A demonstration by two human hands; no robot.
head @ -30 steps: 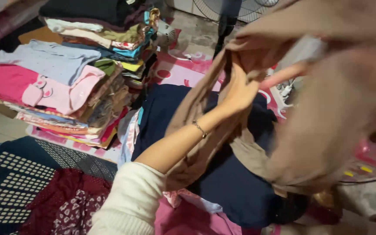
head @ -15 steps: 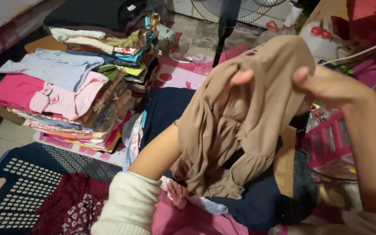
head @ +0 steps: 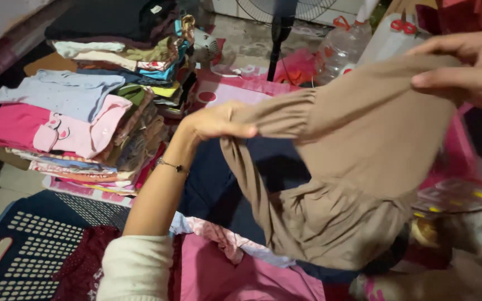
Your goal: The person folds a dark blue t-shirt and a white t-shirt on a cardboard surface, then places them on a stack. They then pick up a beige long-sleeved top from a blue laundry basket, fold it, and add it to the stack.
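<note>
The tan garment (head: 358,161) hung light and limp above the navy cloth (head: 218,189), best held by its gathered edge, which the left hand (head: 218,121) and right hand (head: 470,69) pinched.

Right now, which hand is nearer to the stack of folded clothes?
Left. The left hand grips the tan garment just right of the stack of folded clothes; the right hand holds its other end, far across.

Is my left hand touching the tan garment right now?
Touching. The head view shows the left hand pinching the gathered cuff of the tan garment, fingers closed over the cloth with no gap.
</note>
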